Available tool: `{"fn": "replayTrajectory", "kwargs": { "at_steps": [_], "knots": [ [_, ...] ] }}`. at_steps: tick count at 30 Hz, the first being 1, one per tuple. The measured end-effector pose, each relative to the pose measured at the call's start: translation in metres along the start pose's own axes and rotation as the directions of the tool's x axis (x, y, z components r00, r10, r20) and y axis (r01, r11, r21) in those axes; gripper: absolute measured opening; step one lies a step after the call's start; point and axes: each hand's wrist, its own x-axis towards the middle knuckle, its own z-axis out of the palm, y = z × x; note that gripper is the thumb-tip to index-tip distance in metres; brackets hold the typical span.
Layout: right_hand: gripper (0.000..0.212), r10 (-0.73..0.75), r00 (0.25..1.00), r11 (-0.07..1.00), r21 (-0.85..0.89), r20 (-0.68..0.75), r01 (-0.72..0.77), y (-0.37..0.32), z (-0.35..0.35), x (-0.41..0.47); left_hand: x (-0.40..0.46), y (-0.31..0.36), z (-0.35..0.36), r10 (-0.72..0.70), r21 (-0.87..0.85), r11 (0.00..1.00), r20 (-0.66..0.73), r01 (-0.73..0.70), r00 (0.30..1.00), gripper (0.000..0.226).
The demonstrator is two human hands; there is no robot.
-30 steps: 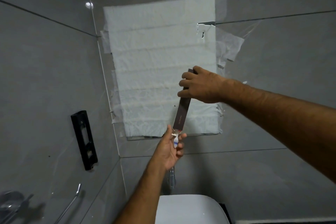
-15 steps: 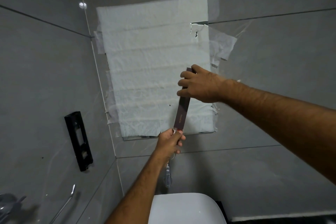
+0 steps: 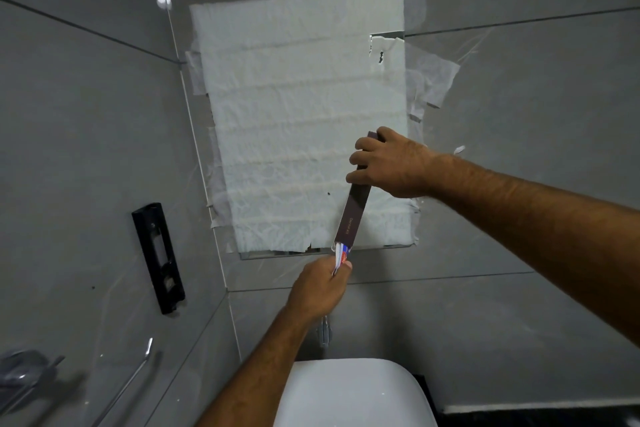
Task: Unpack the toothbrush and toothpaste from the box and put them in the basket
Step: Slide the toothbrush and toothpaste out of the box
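Note:
A long, narrow dark-brown box (image 3: 354, 215) hangs slanted in front of the wall, open end down. My right hand (image 3: 388, 163) grips its upper end. Below it my left hand (image 3: 320, 288) is closed around the contents sticking out of the open end: a small toothpaste tube (image 3: 343, 257) with red, blue and white print, next to a white piece that may be the toothbrush. A clear toothbrush handle (image 3: 325, 331) pokes out under my left fist. No basket is in view.
Grey tiled walls meet in a corner on the left. White paper (image 3: 298, 114) is taped over a panel behind the box. A black wall bracket (image 3: 157, 256) and chrome fittings (image 3: 24, 371) sit at left. A white basin (image 3: 349, 395) lies below my hands.
My left hand has closed into a fist at the box's open end, and the toothpaste tube now shows there. The right hand holds the box as before.

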Motion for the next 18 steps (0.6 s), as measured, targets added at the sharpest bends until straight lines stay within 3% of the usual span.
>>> {"fn": "replayTrajectory", "kwargs": {
  "at_steps": [4,6,8,10,13,16,18],
  "knots": [
    [0.054,0.111,0.993,0.993,0.033,-0.048,-0.109,0.005,0.007,-0.006,-0.005,-0.012,-0.005,0.059,0.109,0.992,0.005,-0.059,0.998,0.04],
    [0.052,0.247,0.966,0.967,0.077,-0.071,-0.242,0.006,0.011,-0.013,-0.007,-0.022,-0.008,0.076,0.105,0.992,0.008,-0.076,0.997,0.038],
    [0.051,0.444,0.894,0.885,0.179,-0.052,-0.429,0.001,0.015,-0.019,-0.008,-0.034,-0.014,0.078,0.095,0.993,-0.024,-0.075,0.997,0.041],
    [0.051,0.63,0.776,0.735,0.3,0.027,-0.608,-0.011,0.02,-0.024,-0.01,-0.047,-0.018,0.034,0.044,0.998,-0.034,-0.033,0.999,0.039],
    [0.047,0.798,0.569,0.408,0.519,0.198,-0.752,-0.039,0.027,-0.027,-0.008,-0.06,-0.024,-0.052,-0.103,0.994,-0.101,0.041,0.994,0.036],
    [0.033,0.812,0.415,0.03,0.681,0.411,-0.732,-0.064,0.029,-0.022,0.003,-0.049,-0.033,-0.14,-0.285,0.955,-0.202,0.079,0.969,0.032],
    [0.033,0.756,0.342,-0.21,0.702,0.558,-0.681,-0.074,0.029,-0.015,0.013,-0.036,-0.041,-0.141,-0.336,0.94,-0.246,0.052,0.959,0.032]
  ]
}}
